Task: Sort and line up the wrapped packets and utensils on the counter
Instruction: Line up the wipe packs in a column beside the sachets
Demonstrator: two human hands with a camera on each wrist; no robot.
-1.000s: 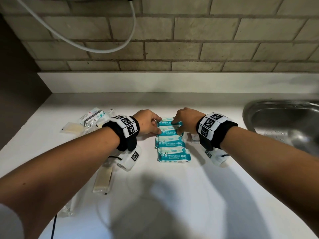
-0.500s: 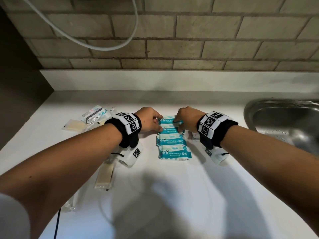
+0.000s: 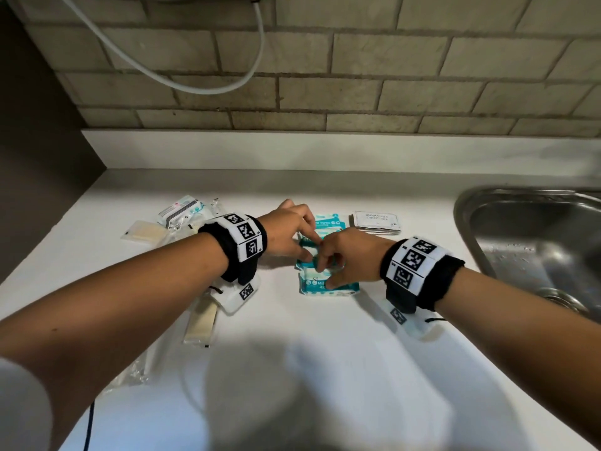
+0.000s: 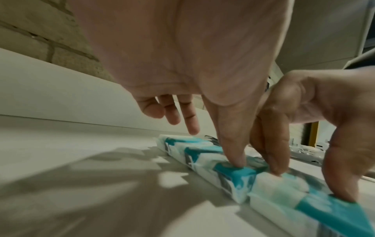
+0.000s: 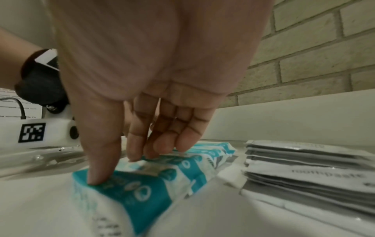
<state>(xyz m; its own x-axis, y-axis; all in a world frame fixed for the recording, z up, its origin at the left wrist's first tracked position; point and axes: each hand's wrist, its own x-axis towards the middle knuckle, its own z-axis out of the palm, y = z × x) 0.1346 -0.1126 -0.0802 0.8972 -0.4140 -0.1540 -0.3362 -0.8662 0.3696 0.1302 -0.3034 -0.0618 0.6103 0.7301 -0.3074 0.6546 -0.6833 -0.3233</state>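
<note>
Stainless steel sink basin (image 3: 533, 242) at the counter's right end, beige brick-tile wall (image 3: 357, 60) behind, 1 white cable (image 3: 182, 84) looping across it

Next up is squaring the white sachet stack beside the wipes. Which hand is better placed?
Right, probably. The white sachet stack lies on the sink side of the wipes row, just beyond the right hand. The left hand would have to cross over the wipes.

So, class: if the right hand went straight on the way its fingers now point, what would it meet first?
The right hand points down and leftward; its fingers already touch the wipes packets. Going on, it would probably meet the left hand first, though depth is unclear.
</note>
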